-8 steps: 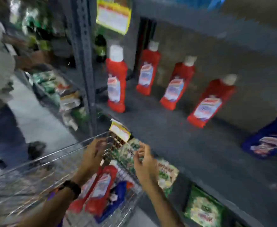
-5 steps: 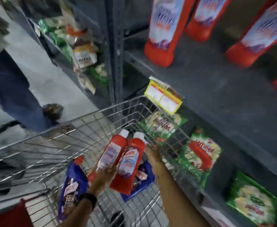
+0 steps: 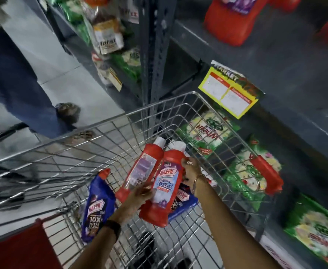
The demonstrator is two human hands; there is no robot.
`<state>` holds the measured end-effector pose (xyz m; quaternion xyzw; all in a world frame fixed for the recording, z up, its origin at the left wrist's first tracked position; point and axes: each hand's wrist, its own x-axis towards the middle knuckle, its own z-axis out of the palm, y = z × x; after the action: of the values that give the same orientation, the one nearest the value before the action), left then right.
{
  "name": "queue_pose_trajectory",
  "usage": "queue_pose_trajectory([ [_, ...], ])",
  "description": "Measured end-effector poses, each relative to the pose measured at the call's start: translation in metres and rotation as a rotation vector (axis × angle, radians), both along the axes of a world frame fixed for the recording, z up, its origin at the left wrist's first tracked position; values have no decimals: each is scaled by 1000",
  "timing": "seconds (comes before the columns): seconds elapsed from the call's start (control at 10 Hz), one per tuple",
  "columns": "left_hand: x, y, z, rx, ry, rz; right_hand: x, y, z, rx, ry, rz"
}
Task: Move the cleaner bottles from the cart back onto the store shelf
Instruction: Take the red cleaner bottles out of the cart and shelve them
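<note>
Inside the wire cart (image 3: 108,121) two red cleaner bottles with white caps lie side by side. My left hand (image 3: 139,195) grips the lower body of the left red bottle (image 3: 141,169). My right hand (image 3: 192,171) holds the neck side of the right red bottle (image 3: 165,189), the one with a Harpic label. A blue Harpic bottle (image 3: 97,206) leans in the cart at the left, and another blue bottle (image 3: 182,200) lies under the red ones. Red bottles (image 3: 231,20) stand on the grey shelf (image 3: 266,61) at the top right.
A yellow price tag (image 3: 229,92) hangs off the shelf edge above the cart. Green detergent bags (image 3: 244,171) fill the lower shelf to the right of the cart. A person in blue trousers (image 3: 13,90) stands on the aisle floor at left. The cart's red handle part (image 3: 19,247) is near me.
My view has dropped from the shelf to the cart. Both hands went down into the cart and took hold of the two red bottles, which are now slightly raised.
</note>
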<state>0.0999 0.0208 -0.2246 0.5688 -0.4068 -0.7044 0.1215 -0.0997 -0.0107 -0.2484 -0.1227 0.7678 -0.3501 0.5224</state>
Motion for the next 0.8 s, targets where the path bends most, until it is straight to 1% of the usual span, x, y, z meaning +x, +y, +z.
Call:
queue_pose_trajectory([
  [0.1, 9, 1, 5, 75, 137, 44, 4, 10, 33, -107, -10, -29],
  [0.2, 6, -5, 41, 37, 237, -1, 1, 13, 87, -253, -41, -51],
  [0.3, 0, -13, 89, -39, 382, 2, -2, 18, 162, -453, -89, -87],
  [0.4, -11, -24, 140, -176, 496, -43, -10, 24, 232, -664, -9, -27],
  [0.5, -23, -33, 180, -267, 586, -97, -19, 28, 290, -846, 84, 50],
  [0.6, -38, -41, 220, -363, 583, -83, -25, 34, 334, -995, 165, 108],
  [0.7, -49, -45, 244, -450, 583, -115, -30, 42, 360, -1102, 209, 116],
  [0.8, -55, -47, 251, -473, 595, -147, -38, 45, 367, -1140, 215, 93],
])
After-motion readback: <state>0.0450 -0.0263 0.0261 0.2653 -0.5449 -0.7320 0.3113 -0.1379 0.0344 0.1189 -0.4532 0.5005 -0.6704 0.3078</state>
